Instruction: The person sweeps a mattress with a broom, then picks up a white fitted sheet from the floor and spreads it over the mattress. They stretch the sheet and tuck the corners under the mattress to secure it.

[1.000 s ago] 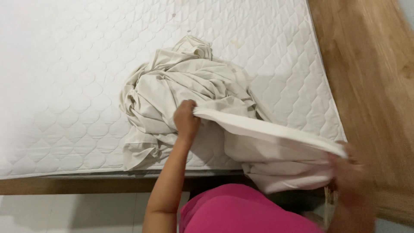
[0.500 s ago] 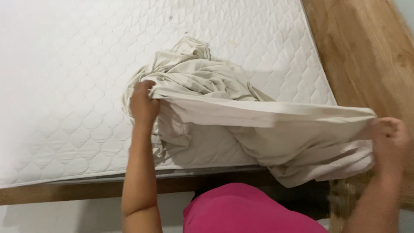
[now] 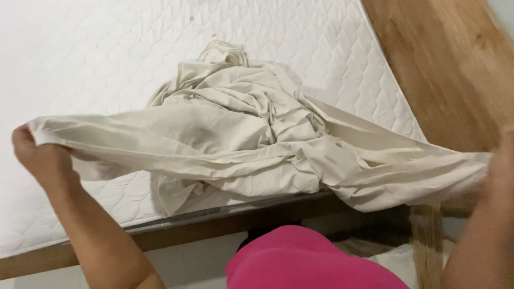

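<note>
- I counted one crumpled cream cotton bed sheet (image 3: 235, 134); most of it sat bunched in a heap on the near half of the bed, close to the edge nearest me.
- One long edge of that sheet was pulled out taut in a wide band, running from the left of the view to the right and lifted clear of the bed.
- I saw two hands. The left hand (image 3: 40, 155) was low on the left, its grip closed in a fist, pinching the sheet's left end between curled fingers.
- The right hand (image 3: 503, 160) was at the right border, blurred and partly cut off; it met the sheet's right end, but I could not tell whether its grip was closed on the cloth.
- There was one white quilted mattress (image 3: 96, 59) with a diamond stitch pattern, bare apart from the sheet heap and a few small marks near its far side.
- One brown wooden bed frame (image 3: 214, 227) showed as a strip under the mattress's near edge.
- One stretch of brown wooden plank floor (image 3: 444, 64) lay beside the bed on the right.
- One bright pink garment (image 3: 305, 262) on my own torso filled the bottom middle, below the stretched sheet.
- Pale tiles showed beneath the frame at lower left.
</note>
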